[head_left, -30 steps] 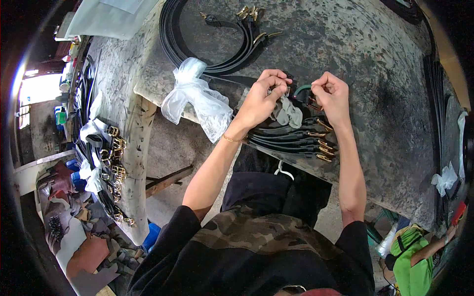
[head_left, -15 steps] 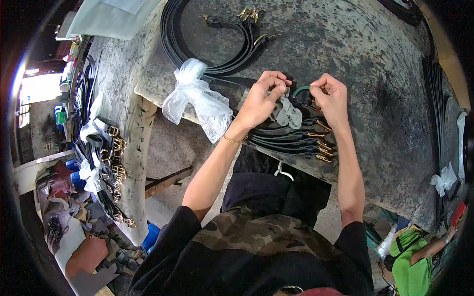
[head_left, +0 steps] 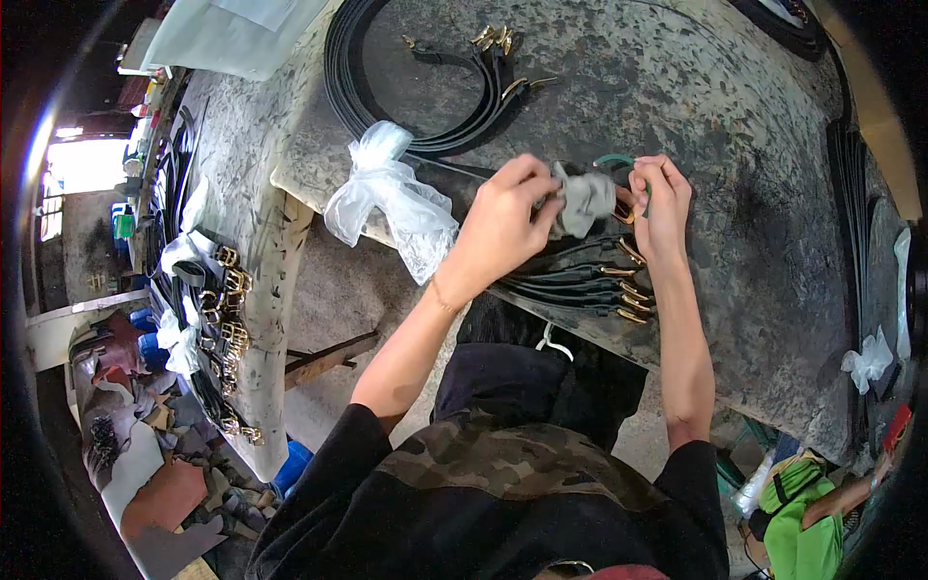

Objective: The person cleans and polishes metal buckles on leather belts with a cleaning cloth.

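Note:
My left hand is closed at the edge of a crumpled grey cloth, slightly smeared by motion. My right hand has its fingers curled around a thin, curved green thing, whose exact kind I cannot make out. Between the hands, a reddish-gold buckle shows beside the cloth, partly hidden by my right fingers. Below them lies a row of black belts with gold buckles at their right ends, close to the table edge.
Coiled black belts lie at the back of the worktable. A knotted clear plastic bag hangs over its left edge. More buckled belts lie on the left bench. At lower right, a person's arm shows beside green fabric.
The grey cloth has lifted and shifted slightly right with my left hand. My right hand has turned and curled more, and the green thing has moved up and right.

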Tool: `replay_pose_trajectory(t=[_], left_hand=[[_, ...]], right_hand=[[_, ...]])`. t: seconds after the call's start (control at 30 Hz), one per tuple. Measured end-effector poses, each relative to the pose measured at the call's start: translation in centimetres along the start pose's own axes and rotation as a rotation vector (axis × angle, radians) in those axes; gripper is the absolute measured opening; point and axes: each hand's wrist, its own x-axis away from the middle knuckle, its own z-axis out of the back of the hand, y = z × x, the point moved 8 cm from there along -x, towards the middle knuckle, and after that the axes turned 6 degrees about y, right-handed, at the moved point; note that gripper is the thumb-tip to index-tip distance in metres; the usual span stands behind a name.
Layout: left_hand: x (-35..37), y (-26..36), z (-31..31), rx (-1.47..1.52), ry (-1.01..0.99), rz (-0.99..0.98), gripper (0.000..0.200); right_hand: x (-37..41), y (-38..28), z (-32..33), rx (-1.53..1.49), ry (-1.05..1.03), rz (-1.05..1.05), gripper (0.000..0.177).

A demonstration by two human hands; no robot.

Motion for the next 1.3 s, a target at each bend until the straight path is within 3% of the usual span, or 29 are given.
replay_pose_trajectory(t=[0.07,0.13,0.3,0.53,0.7,0.8,0.83,0.93,1.1,1.3], left_hand=[[-0.5,-1.1,-0.6,0.041,0.137,-0.024,0.013],[0.0,0.1,-2.7,-0.157,-0.096,-0.113,0.025],[0.5,0.9,-3.7,-0.392,-0.103,-0.117,0.038],[1.2,0.1,-2.6,-0.211,-0.116,-0.133,0.03],[2.1,0.6,-1.0,0.02,-0.224,-0.238,0.014],[2.5,0.1,0.4,0.158,-0.131,-0.191,0.005],[2.5,0.1,1.1,0.25,-0.083,-0.165,0.012],[3.3,-0.8,0.7,0.114,-0.259,-0.034,0.012],[2.8,-0.5,0.3,0.007,-0.066,-0.004,0.018],[2.8,0.1,-1.2,-0.096,-0.074,-0.099,0.024]], right_hand=[[0.2,-0.2,0.0,-0.091,0.041,-0.028,0.005],[0.1,-0.3,0.3,-0.179,0.083,-0.055,0.005],[0.4,-0.1,0.3,-0.357,0.135,-0.095,0.007],[0.0,-0.1,0.6,-0.423,0.137,-0.05,0.011],[0.0,-0.5,0.2,-0.434,0.087,-0.022,0.015],[0.1,-0.6,0.1,-0.443,0.096,-0.023,0.016],[0.1,-0.7,0.1,-0.443,0.098,-0.021,0.016],[0.2,-0.7,0.0,-0.423,0.089,-0.004,0.016],[0.2,-0.7,-0.1,-0.406,0.092,0.001,0.015],[0.3,-0.8,-0.1,-0.406,0.081,0.002,0.016]])
